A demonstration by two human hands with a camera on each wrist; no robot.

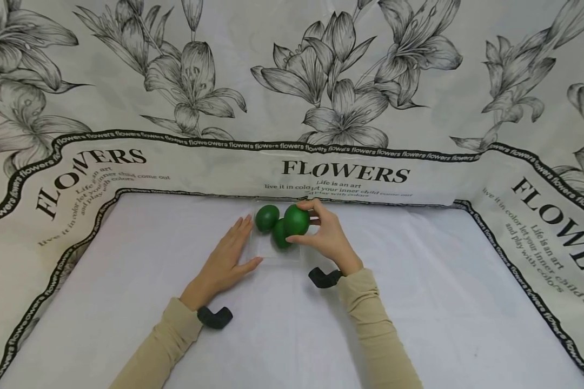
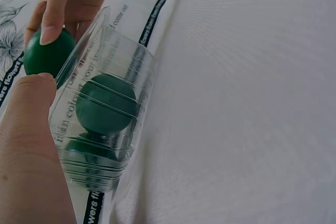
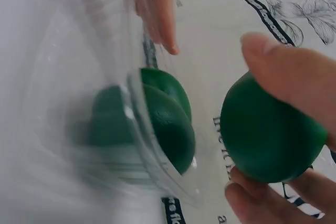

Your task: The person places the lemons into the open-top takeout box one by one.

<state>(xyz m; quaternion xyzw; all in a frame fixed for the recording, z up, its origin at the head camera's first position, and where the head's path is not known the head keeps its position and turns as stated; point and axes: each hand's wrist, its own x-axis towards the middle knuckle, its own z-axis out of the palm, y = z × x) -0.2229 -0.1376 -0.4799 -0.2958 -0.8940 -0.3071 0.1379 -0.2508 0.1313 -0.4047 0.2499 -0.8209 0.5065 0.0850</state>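
A clear plastic box (image 1: 269, 252) on the white table holds two smooth, green, egg-shaped fruits: one at the back left (image 1: 266, 218), the other nearer the middle (image 1: 279, 237). Over the box's right side, my right hand (image 1: 332, 237) pinches a third green fruit (image 1: 298, 220) between thumb and fingers. In the right wrist view this held fruit (image 3: 268, 135) is beside the transparent wall, apart from the other two. My left hand (image 1: 224, 265) lies along the box's left side, fingers extended and thumb at the front corner. Ridges show on the box wall (image 2: 123, 51) in the left wrist view.
Behind the box rises a white backdrop (image 1: 233, 162) printed with flowers and lettering, which also borders both sides of the table. White cloth (image 1: 443, 302) covers the tabletop. Black curved pieces (image 1: 215, 317) stick out at both wrists.
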